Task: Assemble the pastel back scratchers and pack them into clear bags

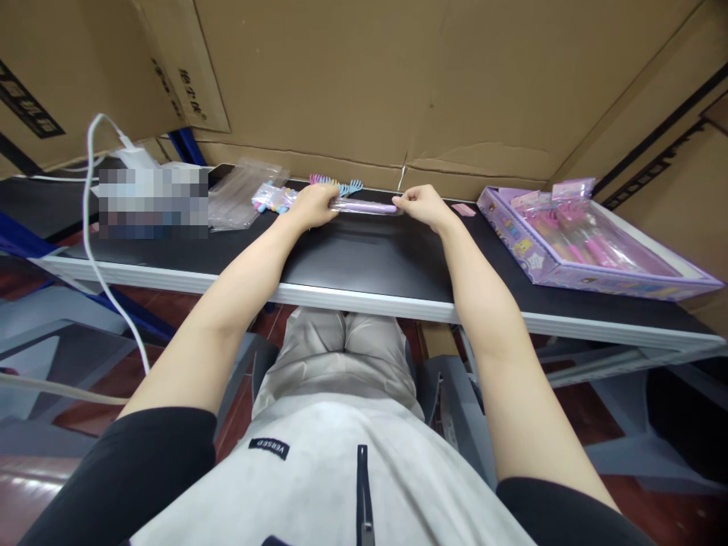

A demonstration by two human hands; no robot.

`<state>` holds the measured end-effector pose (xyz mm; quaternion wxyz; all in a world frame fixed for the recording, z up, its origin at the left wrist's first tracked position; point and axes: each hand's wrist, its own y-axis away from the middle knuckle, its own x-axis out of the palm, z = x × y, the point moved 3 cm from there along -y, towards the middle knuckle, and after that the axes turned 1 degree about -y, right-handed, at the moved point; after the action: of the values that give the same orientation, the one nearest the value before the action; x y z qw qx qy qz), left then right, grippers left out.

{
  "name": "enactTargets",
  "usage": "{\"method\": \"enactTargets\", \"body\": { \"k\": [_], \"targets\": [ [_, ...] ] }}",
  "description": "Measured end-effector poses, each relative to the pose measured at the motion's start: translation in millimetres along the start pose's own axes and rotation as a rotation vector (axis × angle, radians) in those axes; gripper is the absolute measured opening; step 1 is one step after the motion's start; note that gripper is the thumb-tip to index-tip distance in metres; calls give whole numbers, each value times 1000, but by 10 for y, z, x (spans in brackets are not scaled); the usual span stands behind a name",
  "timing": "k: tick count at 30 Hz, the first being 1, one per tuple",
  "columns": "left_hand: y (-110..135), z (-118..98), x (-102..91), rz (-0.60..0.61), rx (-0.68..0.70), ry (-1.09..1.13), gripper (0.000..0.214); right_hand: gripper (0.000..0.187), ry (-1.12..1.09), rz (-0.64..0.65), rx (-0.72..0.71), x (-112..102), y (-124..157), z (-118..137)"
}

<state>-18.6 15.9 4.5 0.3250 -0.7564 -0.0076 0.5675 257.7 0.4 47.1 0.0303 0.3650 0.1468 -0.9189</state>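
Both my hands rest at the far side of the black table (364,262). My left hand (315,205) is closed on the left end of a long purple packet (367,206) lying flat. My right hand (419,205) pinches the packet's right end. Just behind the packet lie small pink and blue comb-like pieces (335,183). A small bag of colourful items (271,199) sits to the left of my left hand.
A purple display box (591,243) of pink packaged items stands at the right. Clear plastic sleeves (242,196) lie at the left, beside a white charger with its cable (91,227). Cardboard walls (398,83) rise behind the table. A small pink tag (463,209) lies near my right hand.
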Motion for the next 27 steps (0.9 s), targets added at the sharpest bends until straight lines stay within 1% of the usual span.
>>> {"method": "enactTargets", "body": {
  "k": [3,5,7,10,12,17,20,23,27],
  "targets": [
    [1,-32,-5,11,36,9,10,25,-41,-71,-3,-15,-57,-48],
    [4,-65,-8,26,42,-6,12,26,-76,-75,-2,-7,-70,-58],
    [7,-108,-9,41,45,-17,14,26,-121,-15,3,21,-47,-33],
    [13,-182,0,63,74,-19,17,27,-168,148,30,81,39,47],
    [14,-231,15,77,103,-24,21,27,-162,221,41,102,101,102],
    [14,-333,43,82,172,-34,29,25,-127,243,50,79,192,177],
    [23,-381,32,74,199,-20,28,25,-126,330,95,95,236,197],
    [34,-407,19,87,201,-19,28,30,-137,397,117,125,264,220],
    [34,-406,15,76,206,-3,29,32,-165,397,127,164,256,229]
  ]
}}
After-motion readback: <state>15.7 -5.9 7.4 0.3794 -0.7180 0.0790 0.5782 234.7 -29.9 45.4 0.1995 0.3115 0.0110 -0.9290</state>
